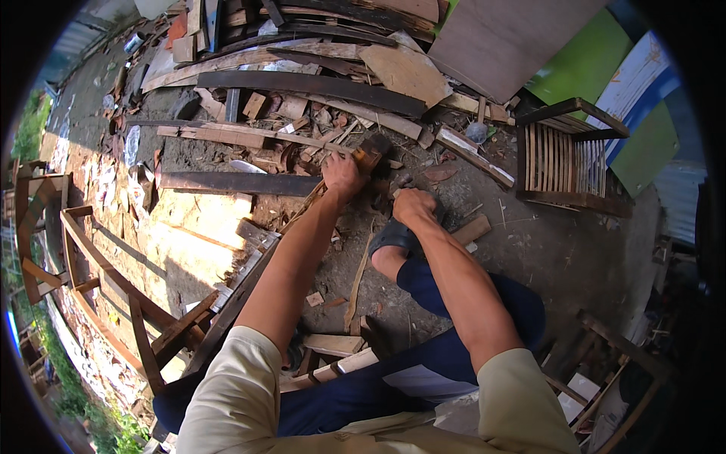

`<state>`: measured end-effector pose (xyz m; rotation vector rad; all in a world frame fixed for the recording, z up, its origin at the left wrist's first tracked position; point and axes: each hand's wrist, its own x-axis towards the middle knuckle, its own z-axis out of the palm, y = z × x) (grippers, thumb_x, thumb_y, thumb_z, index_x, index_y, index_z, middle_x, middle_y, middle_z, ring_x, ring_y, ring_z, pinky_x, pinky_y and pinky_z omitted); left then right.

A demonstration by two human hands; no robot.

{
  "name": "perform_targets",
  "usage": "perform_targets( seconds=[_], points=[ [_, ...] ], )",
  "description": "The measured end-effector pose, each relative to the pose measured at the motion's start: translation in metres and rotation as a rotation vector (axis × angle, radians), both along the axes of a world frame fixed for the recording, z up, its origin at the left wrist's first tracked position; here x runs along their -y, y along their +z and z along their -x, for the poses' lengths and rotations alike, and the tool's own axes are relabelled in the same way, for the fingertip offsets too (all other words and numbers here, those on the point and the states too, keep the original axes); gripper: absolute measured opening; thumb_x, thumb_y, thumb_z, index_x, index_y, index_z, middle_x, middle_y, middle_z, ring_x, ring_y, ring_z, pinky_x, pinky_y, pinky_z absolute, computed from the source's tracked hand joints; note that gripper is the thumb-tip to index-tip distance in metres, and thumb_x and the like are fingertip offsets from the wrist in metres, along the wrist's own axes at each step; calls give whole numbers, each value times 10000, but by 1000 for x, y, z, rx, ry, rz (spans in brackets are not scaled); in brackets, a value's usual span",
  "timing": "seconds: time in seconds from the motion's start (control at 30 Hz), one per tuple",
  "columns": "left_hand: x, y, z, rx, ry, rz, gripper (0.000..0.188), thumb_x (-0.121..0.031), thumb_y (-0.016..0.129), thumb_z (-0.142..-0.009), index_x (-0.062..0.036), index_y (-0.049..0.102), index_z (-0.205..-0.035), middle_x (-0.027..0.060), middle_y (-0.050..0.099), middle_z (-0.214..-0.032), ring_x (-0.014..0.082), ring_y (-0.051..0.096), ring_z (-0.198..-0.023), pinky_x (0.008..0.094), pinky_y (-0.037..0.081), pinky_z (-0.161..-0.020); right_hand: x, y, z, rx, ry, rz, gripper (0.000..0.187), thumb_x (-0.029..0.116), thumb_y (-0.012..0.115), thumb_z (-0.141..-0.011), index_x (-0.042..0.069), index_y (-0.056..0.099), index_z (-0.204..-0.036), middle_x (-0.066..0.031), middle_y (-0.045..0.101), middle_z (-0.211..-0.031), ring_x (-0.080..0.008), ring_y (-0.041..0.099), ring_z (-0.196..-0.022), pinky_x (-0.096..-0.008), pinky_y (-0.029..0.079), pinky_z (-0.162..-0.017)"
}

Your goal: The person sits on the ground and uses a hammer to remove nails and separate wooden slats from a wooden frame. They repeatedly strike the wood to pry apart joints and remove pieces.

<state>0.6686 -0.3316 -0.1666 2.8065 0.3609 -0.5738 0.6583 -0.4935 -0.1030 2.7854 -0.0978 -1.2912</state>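
My left hand [344,172] is closed against an orange-brown wooden block [369,157] with a dark far end, low over the ground. Just right of it, my right hand [414,206] makes a fist around what looks like a hammer [403,181]; its small dark head shows above the fingers and the handle is mostly hidden. A thin strip of wood [306,204] slants down beside my left forearm. My foot in a dark sandal [395,239] rests just below my right hand.
Planks and scraps lie piled ahead, with a long dark board [310,87] across them. At the right stands a slatted wooden frame [563,157]. Wooden chair-like frames [113,265] stand at the left. A short wood offcut [473,228] lies right of my foot.
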Motion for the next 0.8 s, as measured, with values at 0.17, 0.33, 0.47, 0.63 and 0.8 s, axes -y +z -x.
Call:
perform_targets(
  seconds=[0.17, 0.33, 0.47, 0.63, 0.8],
  points=[
    [-1, 0, -7, -23, -90, -82, 838, -541, 788, -710, -3, 546, -1305, 162, 484, -1286, 341, 475, -1257, 439, 463, -994, -6, 11, -4, -18, 21, 10, 298, 197, 624, -876, 98, 744, -1131, -135, 688, -1232, -308, 657, -1158, -387, 559, -903],
    [2, 18, -10, -49, -190, -46, 737, -471, 759, -749, 22, 570, -1262, 180, 514, -1240, 347, 540, -1190, 434, 516, -919, 0, 3, -3, -10, -7, -12, 301, 188, 637, -860, 97, 746, -1125, -135, 693, -1221, -306, 662, -1149, -388, 560, -897],
    [-8, 30, -29, -162, -255, 67, 568, -388, 691, -822, 47, 615, -1179, 196, 574, -1121, 357, 603, -1105, 447, 549, -846, 1, 0, -7, -39, 24, -5, 299, 184, 641, -855, 95, 747, -1120, -138, 694, -1218, -304, 664, -1146, -390, 560, -894],
    [9, -14, -14, 17, -317, -190, 391, -281, 620, -871, 29, 670, -1105, 207, 612, -1094, 326, 646, -1018, 400, 569, -733, -4, 2, -10, -46, 35, 30, 294, 192, 641, -857, 94, 749, -1112, -146, 695, -1213, -308, 667, -1140, -396, 563, -889],
    [1, -78, -10, 33, -315, -507, 244, -197, 597, -867, -29, 718, -996, 176, 678, -1034, 273, 685, -902, 341, 561, -681, -7, 4, 3, 17, 28, -49, 292, 204, 641, -860, 97, 747, -1110, -150, 698, -1200, -320, 668, -1131, -403, 556, -904]
  ],
)
